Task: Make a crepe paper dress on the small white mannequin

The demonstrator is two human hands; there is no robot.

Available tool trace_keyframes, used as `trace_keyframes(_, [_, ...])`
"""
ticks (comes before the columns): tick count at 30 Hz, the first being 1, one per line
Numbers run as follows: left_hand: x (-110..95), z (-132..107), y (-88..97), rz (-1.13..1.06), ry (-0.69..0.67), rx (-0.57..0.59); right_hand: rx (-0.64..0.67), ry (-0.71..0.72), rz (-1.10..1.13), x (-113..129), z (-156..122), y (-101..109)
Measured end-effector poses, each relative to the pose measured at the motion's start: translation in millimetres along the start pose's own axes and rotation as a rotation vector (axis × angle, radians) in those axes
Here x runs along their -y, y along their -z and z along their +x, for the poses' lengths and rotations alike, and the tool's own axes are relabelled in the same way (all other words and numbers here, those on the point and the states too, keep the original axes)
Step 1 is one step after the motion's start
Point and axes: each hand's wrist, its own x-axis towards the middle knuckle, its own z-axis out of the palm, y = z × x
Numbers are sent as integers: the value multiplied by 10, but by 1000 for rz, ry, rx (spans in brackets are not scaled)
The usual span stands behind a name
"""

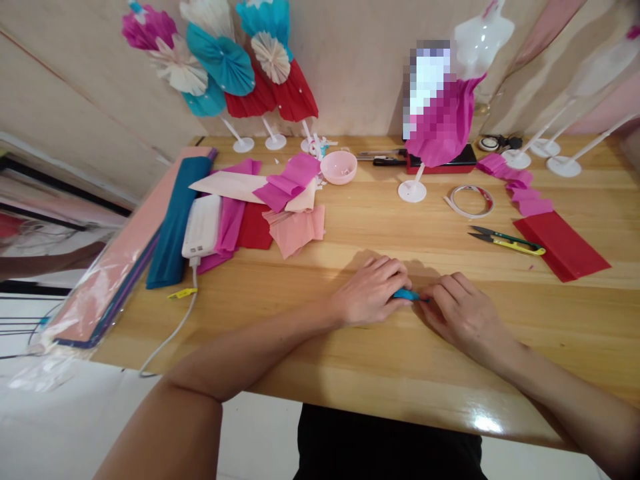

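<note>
Over the front middle of the table [280, 360], my left hand [370, 291] is closed around a narrow blue piece of crepe paper [406, 294]. Only a short bunched length shows between the two hands; the rest is hidden under my left fingers. My right hand [465, 319] has its fingers pinched together at the other, thin dark end of the paper. Right of my hands lie thread snips [507, 240] with a yellow and green handle, their blades pointing left. They touch a folded red paper sheet [565, 247].
Behind my hands stands a small white dress form [483, 43] in a magenta paper skirt [445, 127]. A pink bowl [339, 167], a tape ring [470, 201] and crepe paper scraps [297, 230] lie around. A cabled power bank [203, 227] sits left; several dressed forms [220, 60] stand at the back.
</note>
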Motion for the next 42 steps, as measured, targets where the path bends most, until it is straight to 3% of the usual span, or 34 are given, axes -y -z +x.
trace_keyframes(9, [-18,7,-17,-19,26,38,-11,8,-8,1,2,-11])
trace_keyframes(29, [-41,-1,-38,58,-48,-59,18,-39,10,38,14,-9])
trace_keyframes(42, [-46,-2,-75,-15,-3,-67,-2,-25,-41,55,14,-7])
